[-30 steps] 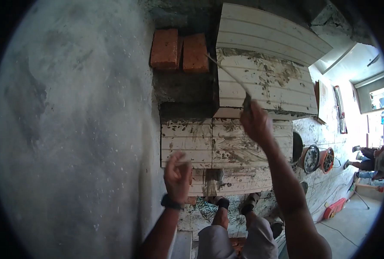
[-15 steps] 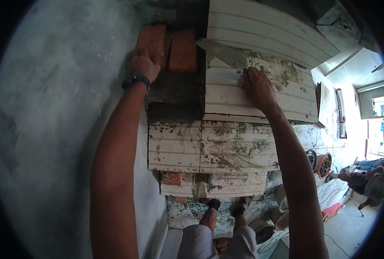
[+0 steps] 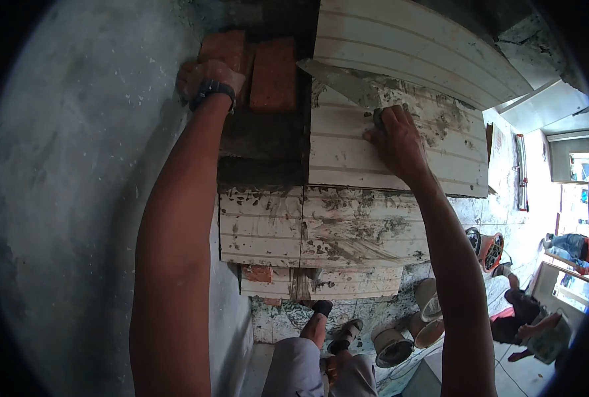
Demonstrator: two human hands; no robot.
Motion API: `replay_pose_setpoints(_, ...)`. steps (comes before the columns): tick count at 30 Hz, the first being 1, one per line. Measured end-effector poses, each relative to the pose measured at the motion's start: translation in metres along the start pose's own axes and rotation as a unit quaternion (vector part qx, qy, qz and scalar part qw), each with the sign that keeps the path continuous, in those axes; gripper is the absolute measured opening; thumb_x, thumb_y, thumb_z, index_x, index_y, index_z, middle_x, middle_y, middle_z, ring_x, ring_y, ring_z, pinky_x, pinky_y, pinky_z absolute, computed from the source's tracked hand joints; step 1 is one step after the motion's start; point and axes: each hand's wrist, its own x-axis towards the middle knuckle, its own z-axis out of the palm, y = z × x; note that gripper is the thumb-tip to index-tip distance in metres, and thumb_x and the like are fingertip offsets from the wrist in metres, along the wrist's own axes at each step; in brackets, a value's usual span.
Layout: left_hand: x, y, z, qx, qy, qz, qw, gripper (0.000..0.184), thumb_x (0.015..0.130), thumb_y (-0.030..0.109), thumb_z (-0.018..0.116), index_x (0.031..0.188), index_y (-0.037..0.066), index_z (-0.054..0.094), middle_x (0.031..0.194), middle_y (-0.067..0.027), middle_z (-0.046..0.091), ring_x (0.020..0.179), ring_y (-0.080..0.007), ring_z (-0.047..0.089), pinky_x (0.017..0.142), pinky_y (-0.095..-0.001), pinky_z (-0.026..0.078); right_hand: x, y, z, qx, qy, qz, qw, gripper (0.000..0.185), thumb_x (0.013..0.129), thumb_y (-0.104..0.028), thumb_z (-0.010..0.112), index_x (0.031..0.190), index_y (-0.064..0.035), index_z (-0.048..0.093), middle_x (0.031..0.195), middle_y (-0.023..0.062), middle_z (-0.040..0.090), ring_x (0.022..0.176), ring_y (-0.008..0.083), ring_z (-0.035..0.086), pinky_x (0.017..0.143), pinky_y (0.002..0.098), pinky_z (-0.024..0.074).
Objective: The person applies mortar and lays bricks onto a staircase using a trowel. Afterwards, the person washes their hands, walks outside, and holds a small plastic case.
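Brick of rough orange-red clay (image 3: 223, 45) sits at the upper left of the frame, blocky and square-edged, with a second brick (image 3: 273, 74) just beside it on the right. Our left hand (image 3: 210, 76) lies against the first one's lower left, fingers bent and spread over its side; we cannot tell how tightly they close. We wear a dark wristwatch (image 3: 214, 92) on that wrist.

Right of centre, our right hand (image 3: 404, 142) is closed around the dark handle of a pointing trowel (image 3: 342, 84). Its flat, grey, tapering blade points to the upper left, over a pale grooved slab (image 3: 347, 155) blotched with gritty grey smears. We cannot tell whether the metal touches it.

Below, smeared grooved treads (image 3: 261, 228) run across the centre. Mottled grey plaster wall (image 3: 76, 165) fills the left, and we see a round bucket (image 3: 392, 349) at lower right.
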Motion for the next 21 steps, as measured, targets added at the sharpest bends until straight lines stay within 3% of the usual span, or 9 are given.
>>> replay_pose_setpoints(2,0.026,-0.004,0.014,-0.062,-0.05,0.035,0.996,0.054,0.082,0.043,0.06,0.125,0.011,0.063,0.132,-0.0136,0.058,0.127,-0.0312,0.048,0.104,-0.0428,0.035,-0.001,0.002,0.005,0.008,-0.001,-0.007,1.0,0.035,0.084,-0.027,0.069,0.106,-0.0056,0.052,0.112,0.0099,0.054,0.112,0.0306,0.052,0.087,0.0469,0.048)
replay_pose_setpoints(4,0.028,-0.003,0.015,-0.05,-0.038,0.039,0.997,0.055,0.082,0.044,0.059,0.126,0.011,0.062,0.132,-0.0138,0.057,0.127,-0.0301,0.048,0.105,-0.0427,0.035,0.0,0.006,0.011,-0.004,0.081,-0.07,0.994,0.036,0.084,-0.027,0.069,0.108,-0.0064,0.053,0.114,0.0091,0.054,0.115,0.0301,0.051,0.088,0.046,0.0479)
replay_pose_setpoints(9,0.004,0.003,-0.008,-0.05,-0.036,0.063,0.996,0.062,0.081,0.045,0.057,0.131,0.009,0.058,0.133,-0.0154,0.056,0.122,-0.027,0.055,0.103,-0.0376,0.042,0.002,0.007,0.007,-0.011,0.017,-0.032,0.999,0.036,0.084,-0.028,0.068,0.109,-0.0074,0.054,0.119,0.0073,0.054,0.118,0.0291,0.049,0.091,0.0456,0.0469)
replay_pose_setpoints(11,-0.038,0.017,-0.039,-0.016,-0.048,-0.082,0.995,0.072,0.083,0.049,0.065,0.136,0.003,0.049,0.149,-0.0158,0.032,0.135,-0.0314,0.033,0.111,-0.0403,0.031,0.0,0.005,0.01,-0.008,0.019,-0.034,0.999,0.036,0.084,-0.029,0.068,0.109,-0.0077,0.054,0.12,0.0068,0.054,0.119,0.0287,0.049,0.092,0.0457,0.0465)
replay_pose_setpoints(12,-0.025,0.013,-0.025,-0.019,-0.048,-0.082,0.995,0.072,0.083,0.049,0.065,0.136,0.003,0.049,0.149,-0.0158,0.032,0.135,-0.0314,0.033,0.111,-0.0403,0.031,-0.001,0.005,0.009,-0.01,0.02,-0.028,0.999,0.036,0.084,-0.029,0.068,0.109,-0.008,0.054,0.12,0.0068,0.054,0.119,0.0285,0.049,0.092,0.0461,0.0464)
replay_pose_setpoints(14,0.012,0.001,0.027,-0.059,-0.003,0.062,0.996,0.061,0.082,0.043,0.06,0.132,0.009,0.056,0.142,-0.0151,0.048,0.133,-0.0305,0.042,0.107,-0.0445,0.036,-0.001,0.005,0.006,-0.016,0.019,-0.026,0.999,0.035,0.084,-0.03,0.068,0.109,-0.0083,0.054,0.119,0.0068,0.054,0.119,0.0282,0.049,0.092,0.0464,0.0463)
replay_pose_setpoints(15,0.006,0.0,0.041,-0.059,-0.003,0.061,0.996,0.061,0.082,0.043,0.06,0.132,0.009,0.056,0.142,-0.0151,0.048,0.133,-0.0305,0.042,0.107,-0.0445,0.036,-0.001,0.004,0.005,-0.02,0.019,-0.022,0.999,0.035,0.084,-0.03,0.068,0.109,-0.0085,0.054,0.119,0.0066,0.054,0.119,0.0278,0.049,0.092,0.0465,0.0463)
replay_pose_setpoints(17,-0.009,-0.005,0.054,-0.016,0.108,0.031,0.994,0.061,0.078,0.047,0.066,0.124,0.008,0.062,0.145,-0.0172,0.035,0.133,-0.0353,0.032,0.104,-0.0507,0.032,-0.001,0.002,0.008,-0.016,0.022,-0.019,0.999,0.036,0.085,-0.03,0.068,0.109,-0.0088,0.054,0.119,0.0064,0.053,0.119,0.0274,0.048,0.092,0.0466,0.0464)
replay_pose_setpoints(21,-0.015,-0.002,0.039,-0.01,0.039,-0.005,0.999,0.059,0.078,0.043,0.067,0.126,0.01,0.059,0.145,-0.0182,0.026,0.132,-0.0372,0.027,0.104,-0.0544,0.031,0.002,0.005,0.009,-0.016,0.025,-0.023,0.999,0.035,0.086,-0.031,0.067,0.11,-0.009,0.054,0.121,0.0058,0.052,0.12,0.027,0.048,0.091,0.0475,0.0464)
